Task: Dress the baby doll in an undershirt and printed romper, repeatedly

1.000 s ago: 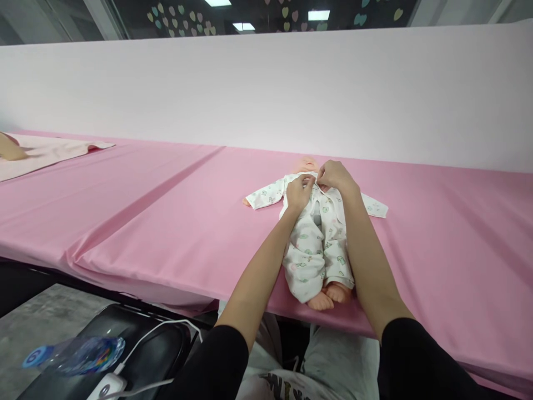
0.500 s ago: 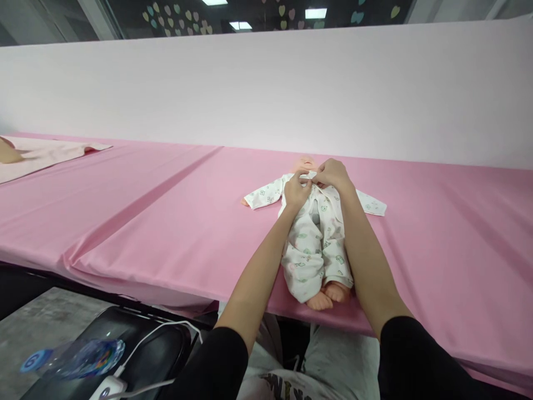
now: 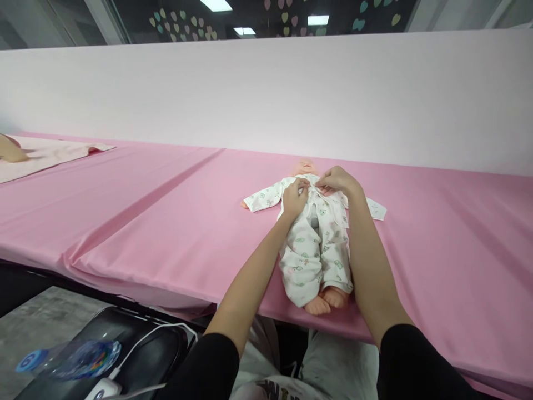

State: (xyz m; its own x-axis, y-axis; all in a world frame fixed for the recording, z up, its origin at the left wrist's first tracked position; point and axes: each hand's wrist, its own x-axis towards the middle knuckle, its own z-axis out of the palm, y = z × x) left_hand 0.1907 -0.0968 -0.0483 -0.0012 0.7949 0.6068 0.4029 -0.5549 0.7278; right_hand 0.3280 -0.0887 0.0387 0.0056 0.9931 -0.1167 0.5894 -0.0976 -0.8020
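Note:
A baby doll (image 3: pixel 306 166) lies on its back on the pink tablecloth (image 3: pixel 166 222), feet toward me at the table's near edge. It wears a white printed romper (image 3: pixel 310 255) with sleeves spread to both sides. My left hand (image 3: pixel 295 198) pinches the romper's left front flap at the chest. My right hand (image 3: pixel 338 180) pinches the right flap at the collar, just below the doll's chin. The two hands almost touch over the chest, and the front opening gapes a little below them.
A pale pink wall panel (image 3: pixel 266 94) runs behind the table. At the far left lie a light pink cloth (image 3: pixel 45 153) and part of another person's hand (image 3: pixel 10 151). Below left, a black chair (image 3: pixel 137 355) holds a plastic bottle (image 3: pixel 70 360) and a white cable (image 3: pixel 141 339).
My view has tilted a little, so the doll sits slightly lower in frame. Both hands stay at the romper's chest; the left hand has drawn slightly left of the right.

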